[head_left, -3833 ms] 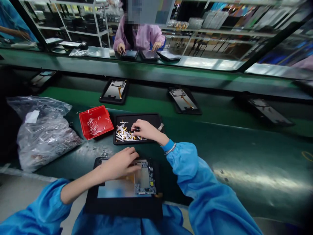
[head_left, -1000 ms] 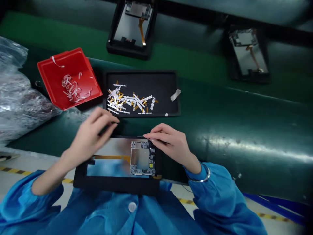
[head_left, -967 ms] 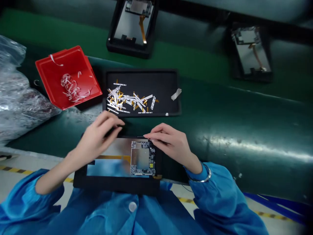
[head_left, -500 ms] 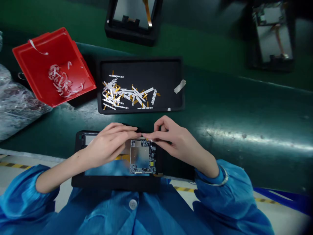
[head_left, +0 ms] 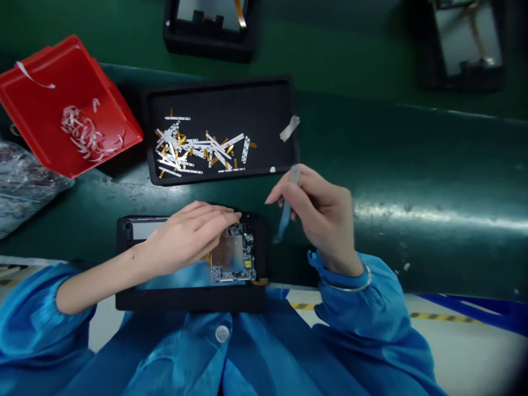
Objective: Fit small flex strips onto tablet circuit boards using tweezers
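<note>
My left hand [head_left: 187, 239] lies with its fingers stretched out over the device in a black holder [head_left: 190, 300], fingertips at the upper edge of a circuit board [head_left: 226, 256]. The board has a large metal shield and a small yellow square. To the right of the holder, my right hand [head_left: 322, 209] is closed around a slim bluish tool [head_left: 284, 221], blurred at its lower tip. Above both hands stands a black tray [head_left: 264, 104] with many white strips with orange tabs [head_left: 177, 143] heaped in its left part.
A red bin [head_left: 45, 126] with curled white scraps stands at the upper left, beside a clear plastic bag [head_left: 28, 187]. Other black holders [head_left: 206, 47] with devices are at the top middle and upper right. A whitish tape piece [head_left: 290, 128] sticks to the tray's right edge.
My right hand has moved away from the board to the right and up, and the bluish tool now shows in it. My left hand stays on the device. The whole view has shifted somewhat.
</note>
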`<move>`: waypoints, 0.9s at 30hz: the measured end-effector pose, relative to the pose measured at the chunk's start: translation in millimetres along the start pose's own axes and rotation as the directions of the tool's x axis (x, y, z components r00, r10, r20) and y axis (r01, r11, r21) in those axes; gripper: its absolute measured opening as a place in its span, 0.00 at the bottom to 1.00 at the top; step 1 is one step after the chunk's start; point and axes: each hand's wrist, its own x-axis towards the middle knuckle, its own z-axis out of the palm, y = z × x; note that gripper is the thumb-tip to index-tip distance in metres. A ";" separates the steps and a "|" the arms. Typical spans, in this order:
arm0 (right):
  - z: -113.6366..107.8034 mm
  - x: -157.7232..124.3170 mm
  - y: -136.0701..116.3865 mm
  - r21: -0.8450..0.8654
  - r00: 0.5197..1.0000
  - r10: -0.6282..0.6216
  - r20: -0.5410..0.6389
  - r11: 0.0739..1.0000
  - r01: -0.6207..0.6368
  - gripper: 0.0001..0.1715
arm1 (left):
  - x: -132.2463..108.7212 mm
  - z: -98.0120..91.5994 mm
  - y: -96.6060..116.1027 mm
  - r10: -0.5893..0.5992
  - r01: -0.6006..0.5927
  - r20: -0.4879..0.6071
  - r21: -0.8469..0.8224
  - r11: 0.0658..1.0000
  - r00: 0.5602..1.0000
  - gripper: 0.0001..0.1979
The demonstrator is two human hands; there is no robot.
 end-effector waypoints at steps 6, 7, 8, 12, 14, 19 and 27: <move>12.5 5.0 19.9 0.327 0.924 0.278 0.261 0.876 -0.356 0.21 | 0.8 1.0 -0.1 0.054 -0.053 -0.019 0.074 0.996 0.998 0.14; 13.0 5.2 20.7 0.340 0.919 0.280 0.278 0.866 -0.367 0.23 | 1.0 0.4 0.4 0.054 -0.053 -0.014 0.078 0.996 0.998 0.14; 13.3 5.2 20.9 0.348 0.919 0.281 0.277 0.862 -0.368 0.23 | 1.2 -0.2 0.9 0.052 -0.051 -0.012 0.076 0.996 0.999 0.14; 14.4 4.4 20.6 0.357 0.928 0.281 0.243 0.864 -0.355 0.21 | 1.3 -0.9 1.3 0.045 -0.045 -0.005 0.080 0.996 0.999 0.15; 15.0 4.0 21.2 0.354 0.929 0.280 0.240 0.866 -0.353 0.21 | 1.3 -0.9 0.9 0.042 -0.042 0.000 0.076 0.996 0.999 0.15; 16.0 2.3 21.8 0.359 0.935 0.296 0.195 0.866 -0.349 0.21 | 0.8 -4.9 3.2 0.043 -0.043 -0.001 0.080 0.996 0.999 0.16; 15.4 0.7 19.7 0.348 0.937 0.293 0.191 0.872 -0.344 0.20 | -14.0 -10.2 13.9 0.047 -0.062 0.086 0.185 0.981 0.995 0.15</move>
